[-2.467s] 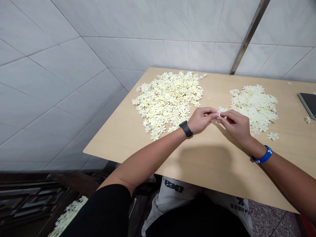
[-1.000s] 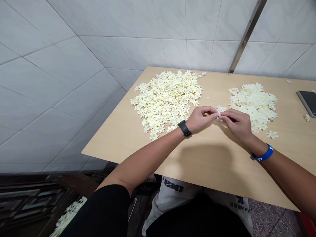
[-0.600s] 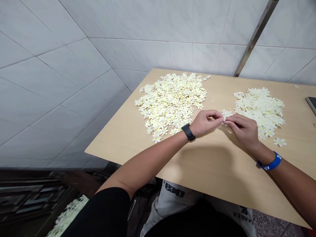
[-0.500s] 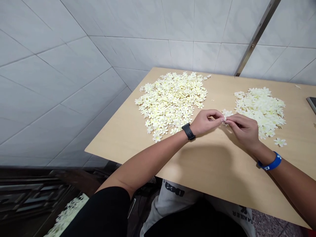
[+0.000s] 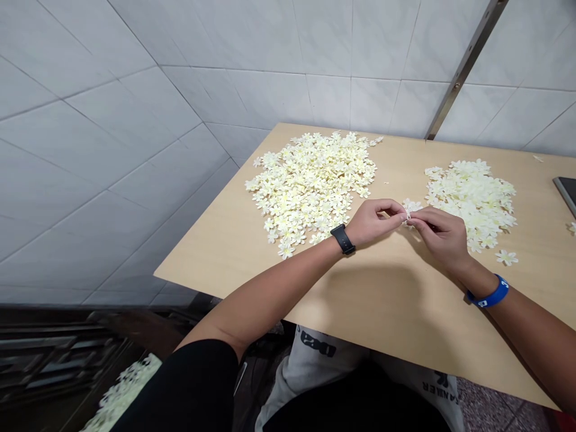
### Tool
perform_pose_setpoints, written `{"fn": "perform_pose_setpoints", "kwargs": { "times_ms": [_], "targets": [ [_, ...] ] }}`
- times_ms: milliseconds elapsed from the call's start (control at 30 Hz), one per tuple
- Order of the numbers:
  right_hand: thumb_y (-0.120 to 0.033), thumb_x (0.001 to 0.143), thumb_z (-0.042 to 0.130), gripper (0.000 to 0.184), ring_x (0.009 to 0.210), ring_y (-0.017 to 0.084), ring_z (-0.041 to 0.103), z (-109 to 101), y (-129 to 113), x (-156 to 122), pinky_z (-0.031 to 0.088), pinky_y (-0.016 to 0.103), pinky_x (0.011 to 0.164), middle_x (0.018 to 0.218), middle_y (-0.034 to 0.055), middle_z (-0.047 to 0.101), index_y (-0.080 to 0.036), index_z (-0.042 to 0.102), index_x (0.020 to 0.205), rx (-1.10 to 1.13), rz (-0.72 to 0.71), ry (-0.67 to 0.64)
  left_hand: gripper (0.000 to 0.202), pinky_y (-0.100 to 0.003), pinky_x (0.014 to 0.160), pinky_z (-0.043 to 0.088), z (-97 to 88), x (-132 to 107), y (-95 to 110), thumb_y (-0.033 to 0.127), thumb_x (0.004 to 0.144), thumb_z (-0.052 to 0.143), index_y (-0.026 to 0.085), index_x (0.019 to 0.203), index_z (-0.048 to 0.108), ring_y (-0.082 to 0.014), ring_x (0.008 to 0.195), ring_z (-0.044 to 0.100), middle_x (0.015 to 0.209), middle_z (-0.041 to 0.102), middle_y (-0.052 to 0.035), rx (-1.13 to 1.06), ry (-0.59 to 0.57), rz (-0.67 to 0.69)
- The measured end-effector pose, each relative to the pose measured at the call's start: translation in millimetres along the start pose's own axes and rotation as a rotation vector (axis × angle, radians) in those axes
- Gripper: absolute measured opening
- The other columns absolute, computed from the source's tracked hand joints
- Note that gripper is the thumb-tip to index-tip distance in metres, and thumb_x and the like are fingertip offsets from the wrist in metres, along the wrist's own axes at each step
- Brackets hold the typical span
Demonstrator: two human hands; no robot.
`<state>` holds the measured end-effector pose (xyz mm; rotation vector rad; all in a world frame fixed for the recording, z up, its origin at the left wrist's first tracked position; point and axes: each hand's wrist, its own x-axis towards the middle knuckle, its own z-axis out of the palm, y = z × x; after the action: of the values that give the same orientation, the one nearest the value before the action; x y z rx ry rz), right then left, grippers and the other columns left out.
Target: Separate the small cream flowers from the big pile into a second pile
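Between my fingertips, over the table, is a small white artificial flower [image 5: 411, 206]. My left hand [image 5: 374, 221] pinches it from the left, and my right hand [image 5: 440, 233] pinches it from the right; the fingertips nearly meet, so part of the flower is hidden. To the left of my hands spreads a large pile of cream-white flowers [image 5: 310, 186] with yellow centres. A smaller, paler flower pile [image 5: 472, 198] lies just beyond my right hand. One single flower [image 5: 507, 258] sits apart, near my right wrist.
The tan tabletop [image 5: 252, 264] meets a tiled wall [image 5: 373, 42] at the back. At the right edge lies a dark flat device [image 5: 566, 191]. More white flowers [image 5: 121, 393] fill something low at the lower left, beside dark carved furniture [image 5: 49, 360].
Both hands keep their pinch on the flower, with barely any movement. The view has shifted slightly, so the right side of the table appears a little further left.
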<state>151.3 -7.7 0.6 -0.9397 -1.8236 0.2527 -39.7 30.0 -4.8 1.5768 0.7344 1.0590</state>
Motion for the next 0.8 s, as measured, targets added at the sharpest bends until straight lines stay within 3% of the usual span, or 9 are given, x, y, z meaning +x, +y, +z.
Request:
{"fn": "perform_pose_setpoints", "kwargs": {
  "times_ms": [233, 800],
  "targets": [
    [-0.027, 0.095, 0.071, 0.014, 0.07, 0.021, 0.072, -1.5, 3.4, -2.4, 0.057, 0.036, 0.065, 0.08, 0.005, 0.079, -0.026, 0.08, 0.085, -0.019, 0.015, -0.012, 0.023, -0.028, 0.08, 0.052, 5.8, -2.6, 2.3, 0.037, 0.087, 0.074, 0.013, 0.084, 0.074, -0.0127, 0.081, 0.063, 0.089, 0.075, -0.0068, -0.032, 0.006, -0.017],
    [-0.024, 0.094, 0.071, 0.014, 0.071, 0.021, 0.073, -0.2, 7.6, -3.9, 0.058, 0.035, 0.066, 0.082, 0.0042, 0.08, -0.026, 0.081, 0.085, 0.009, 0.04, -0.005, 0.024, -0.027, 0.077, 0.051, 5.0, -2.3, 2.3, 0.037, 0.088, 0.072, 0.013, 0.083, 0.073, -0.0106, 0.077, 0.06, 0.086, 0.073, -0.0056, -0.041, 0.01, -0.027]
  ]
}}
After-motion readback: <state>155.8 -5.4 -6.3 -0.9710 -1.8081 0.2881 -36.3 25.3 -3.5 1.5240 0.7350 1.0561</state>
